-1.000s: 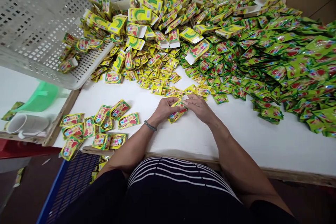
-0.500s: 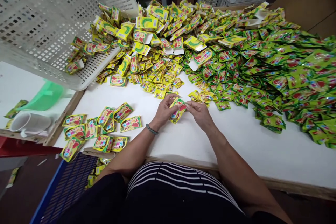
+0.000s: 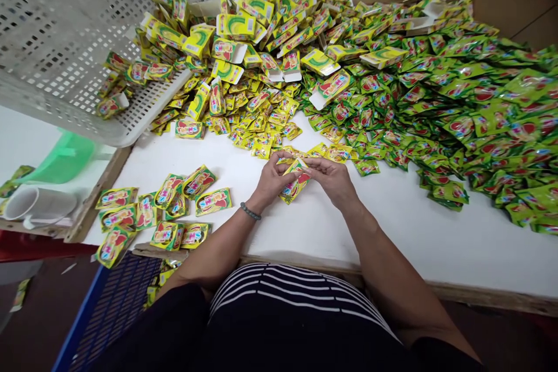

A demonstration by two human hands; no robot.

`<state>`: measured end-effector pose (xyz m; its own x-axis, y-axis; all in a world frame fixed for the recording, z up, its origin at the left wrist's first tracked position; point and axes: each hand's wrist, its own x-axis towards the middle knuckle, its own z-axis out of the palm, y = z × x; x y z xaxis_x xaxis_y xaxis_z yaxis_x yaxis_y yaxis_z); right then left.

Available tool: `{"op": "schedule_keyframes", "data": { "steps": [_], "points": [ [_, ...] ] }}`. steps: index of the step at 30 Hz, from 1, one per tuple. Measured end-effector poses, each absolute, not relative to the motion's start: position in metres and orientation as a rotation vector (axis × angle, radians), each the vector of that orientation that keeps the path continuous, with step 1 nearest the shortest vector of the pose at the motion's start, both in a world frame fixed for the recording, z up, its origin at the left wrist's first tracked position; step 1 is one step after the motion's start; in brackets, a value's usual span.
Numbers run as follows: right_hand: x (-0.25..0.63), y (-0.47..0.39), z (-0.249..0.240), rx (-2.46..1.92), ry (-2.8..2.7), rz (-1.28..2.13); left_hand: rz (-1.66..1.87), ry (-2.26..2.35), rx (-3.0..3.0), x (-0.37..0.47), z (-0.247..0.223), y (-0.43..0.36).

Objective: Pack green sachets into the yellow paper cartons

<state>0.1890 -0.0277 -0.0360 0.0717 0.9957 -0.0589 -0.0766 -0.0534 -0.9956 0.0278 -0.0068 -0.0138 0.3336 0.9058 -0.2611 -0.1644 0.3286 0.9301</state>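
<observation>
My left hand [image 3: 269, 179] is closed around the side of a small yellow-and-green printed carton [image 3: 293, 187], held tilted above the white tabletop [image 3: 305, 232]. At the carton's upper end, the fingers of my right hand [image 3: 333, 180] are pinched on its edge; a bit of white flap shows there. Just beyond my hands lie small yellow sachets [image 3: 261, 145]. Green sachets [image 3: 383, 110] heap up to the right. Several similar cartons [image 3: 213, 201] rest in a loose group left of my left forearm.
A mound of cartons [image 3: 238, 26], some with open white ends, rises at the back. A tipped white perforated crate [image 3: 126, 135] stands at left, near a white mug [image 3: 47, 204] and a green plastic piece [image 3: 70, 157]. Below the table edge is a blue crate [image 3: 108, 296].
Both hands stay at the carton; the right fingers have shifted inward over its upper end. The whole view has moved slightly, so the surroundings appear a little higher and further left.
</observation>
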Motion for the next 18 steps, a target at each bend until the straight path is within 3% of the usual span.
{"op": "schedule_keyframes", "data": {
  "steps": [13,15,18],
  "points": [
    [0.213,-0.028,-0.025,-1.215,-1.140,1.411,0.799,0.893,1.048,0.023,-0.009,-0.008],
    [0.204,-0.032,-0.023,-1.215,-1.199,1.320,0.841,0.902,1.026,0.025,-0.010,-0.009],
    [0.183,-0.038,-0.020,-1.336,-1.322,0.888,0.938,0.933,0.956,0.028,-0.011,-0.011]
  ]
}}
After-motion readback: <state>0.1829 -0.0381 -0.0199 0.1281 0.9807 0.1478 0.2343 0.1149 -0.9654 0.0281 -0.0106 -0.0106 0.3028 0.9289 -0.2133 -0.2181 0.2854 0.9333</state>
